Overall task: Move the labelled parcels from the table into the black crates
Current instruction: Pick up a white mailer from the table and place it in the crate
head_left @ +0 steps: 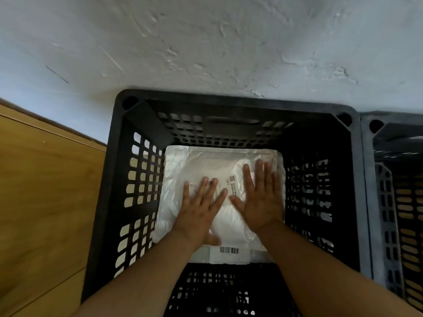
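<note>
Both hands are down in the crate [119, 170] now, and I'm watching them flatten the parcel [206, 163] against the bottom. The left hand [201, 209] is lying flat with fingers spread over the label [225, 186]; the right hand [261, 197] is lying flat just beside it, fingers straight, gripping nothing. The parcel is sitting inside, a soft white bag, filling most of the floor, with a second pack [229, 252] showing a barcode at its near edge, seemingly underneath. I'm judging this as the settling step: pressing evenly with both palms should be pushing the air out and keeping the bag level, so later parcels are stacking neatly. I'd be keeping the pressure gentle and lifting straight up, since the film could be clinging to the palms. Another crate [389, 202] is waiting on the right, against the wall [206, 42].
</note>
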The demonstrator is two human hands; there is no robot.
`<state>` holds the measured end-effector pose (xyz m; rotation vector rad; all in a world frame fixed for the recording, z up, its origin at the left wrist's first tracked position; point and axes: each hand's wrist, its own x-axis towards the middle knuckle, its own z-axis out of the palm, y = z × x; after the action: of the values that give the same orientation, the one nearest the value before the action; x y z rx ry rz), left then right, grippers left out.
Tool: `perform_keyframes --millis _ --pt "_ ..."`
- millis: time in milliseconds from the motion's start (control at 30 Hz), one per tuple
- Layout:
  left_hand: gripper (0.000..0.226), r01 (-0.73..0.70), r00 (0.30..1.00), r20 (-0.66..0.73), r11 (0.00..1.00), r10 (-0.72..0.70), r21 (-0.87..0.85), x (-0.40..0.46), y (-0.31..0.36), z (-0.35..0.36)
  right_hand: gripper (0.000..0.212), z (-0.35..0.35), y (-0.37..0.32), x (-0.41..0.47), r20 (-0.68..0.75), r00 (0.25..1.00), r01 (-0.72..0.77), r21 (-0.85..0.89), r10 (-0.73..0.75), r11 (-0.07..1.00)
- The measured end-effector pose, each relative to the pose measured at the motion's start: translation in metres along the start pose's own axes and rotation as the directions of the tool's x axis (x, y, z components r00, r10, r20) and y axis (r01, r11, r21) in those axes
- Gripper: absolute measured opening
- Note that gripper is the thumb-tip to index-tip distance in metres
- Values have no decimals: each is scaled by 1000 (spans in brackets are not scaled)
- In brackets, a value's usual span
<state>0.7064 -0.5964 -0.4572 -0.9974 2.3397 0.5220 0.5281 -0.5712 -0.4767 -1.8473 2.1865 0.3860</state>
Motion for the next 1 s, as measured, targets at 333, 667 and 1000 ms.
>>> perform_keyframes --millis 333,667,1000 --pt "125 79 991 107 997 -79 3 2 0 -8 81 -16 -1 1 238 971 8 37 -16 999" --pt "125 291 948 131 957 -289 2 -73 13 36 118 -5 -9 -99 424 899 146 -63 -106 987" --pt "125 294 914 268 952 -306 85 -51 1 30 115 1 -8 -90 489 867 157 -81 -98 984"
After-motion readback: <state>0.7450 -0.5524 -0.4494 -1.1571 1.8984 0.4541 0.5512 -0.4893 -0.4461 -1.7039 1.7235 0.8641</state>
